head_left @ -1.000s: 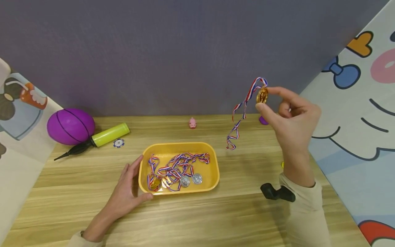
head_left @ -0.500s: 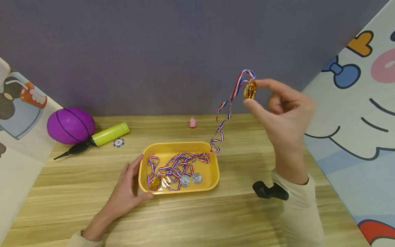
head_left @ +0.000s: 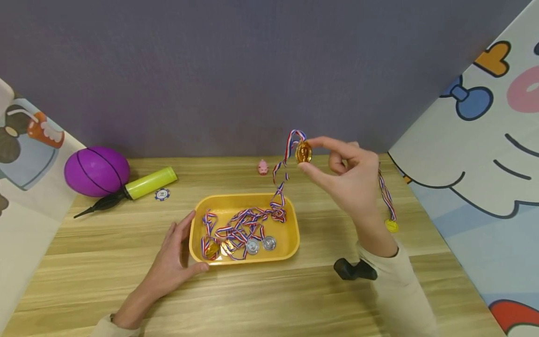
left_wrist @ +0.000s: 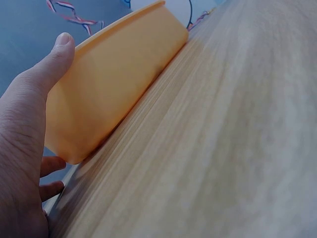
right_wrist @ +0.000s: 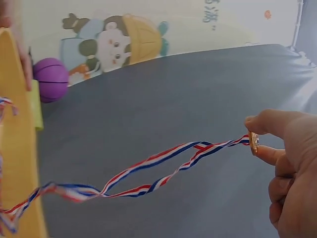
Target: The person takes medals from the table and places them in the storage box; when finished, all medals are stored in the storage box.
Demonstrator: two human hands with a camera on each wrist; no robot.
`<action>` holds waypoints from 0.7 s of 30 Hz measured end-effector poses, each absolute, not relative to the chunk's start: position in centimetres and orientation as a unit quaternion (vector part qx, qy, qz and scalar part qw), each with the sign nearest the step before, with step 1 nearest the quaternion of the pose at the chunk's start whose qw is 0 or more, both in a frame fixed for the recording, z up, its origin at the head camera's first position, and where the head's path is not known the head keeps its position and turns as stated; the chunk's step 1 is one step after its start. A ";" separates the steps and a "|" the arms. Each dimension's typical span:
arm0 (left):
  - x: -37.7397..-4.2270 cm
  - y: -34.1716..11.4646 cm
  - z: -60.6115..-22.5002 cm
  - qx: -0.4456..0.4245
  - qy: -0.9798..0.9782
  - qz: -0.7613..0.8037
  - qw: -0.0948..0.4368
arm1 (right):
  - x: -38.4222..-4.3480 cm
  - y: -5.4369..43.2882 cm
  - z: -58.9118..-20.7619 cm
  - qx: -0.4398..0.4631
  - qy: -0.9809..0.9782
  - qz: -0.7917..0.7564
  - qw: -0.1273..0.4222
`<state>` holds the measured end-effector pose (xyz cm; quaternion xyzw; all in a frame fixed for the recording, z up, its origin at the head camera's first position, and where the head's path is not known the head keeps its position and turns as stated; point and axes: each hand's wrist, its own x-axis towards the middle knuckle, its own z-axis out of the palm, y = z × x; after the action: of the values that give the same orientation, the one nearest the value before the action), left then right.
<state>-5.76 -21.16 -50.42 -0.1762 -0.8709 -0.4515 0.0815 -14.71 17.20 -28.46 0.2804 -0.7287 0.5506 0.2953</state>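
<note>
Between thumb and index finger, my right hand (head_left: 351, 182) pinches a gold medal (head_left: 304, 152) by its edges. Its red, white and blue ribbon (right_wrist: 163, 158) dangles down, the lower end overlapping the back right of the yellow tray (head_left: 244, 263). My left hand (head_left: 168, 262) holds the tray's left end, thumb at the front rim and fingers along the side. Inside the tray lie two silver medals, one of them a silver medal (head_left: 269, 243) at the right, with a gold medal (head_left: 212, 250), another gold-coloured medal (head_left: 227, 247) and tangled ribbons.
Another gold medal (head_left: 391, 226) with a ribbon lies on the table right of my right forearm. At the back left are a purple ball (head_left: 97, 172), a green hand pump (head_left: 151, 183) and a poker chip (head_left: 162, 194). A small pink pig (head_left: 263, 167) stands behind the tray.
My right hand has carried the pinched medal left and lower, bringing its ribbon over the tray. The medal on the right of the table has come into view. My left hand stays put.
</note>
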 end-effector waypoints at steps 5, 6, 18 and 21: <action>-5.8 -21.1 -50.4 -0.179 -0.871 -0.451 0.084 | -14.5 16.9 -30.6 0.263 -0.758 0.532 0.271; -5.8 -21.1 -50.4 -0.179 -0.870 -0.451 0.085 | -14.4 16.9 -31.0 0.259 -0.763 0.530 0.265; -5.7 -21.2 -50.3 -0.181 -0.870 -0.450 0.087 | -13.7 16.4 -35.4 0.230 -0.820 0.488 0.192; -5.7 -21.2 -50.3 -0.181 -0.870 -0.450 0.086 | -13.5 16.5 -36.5 0.243 -0.829 0.471 0.181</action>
<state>-5.74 -21.17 -50.32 -0.1808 -0.8702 -0.4501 0.0862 -13.53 16.45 -36.50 0.2433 -0.8286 0.4708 0.1805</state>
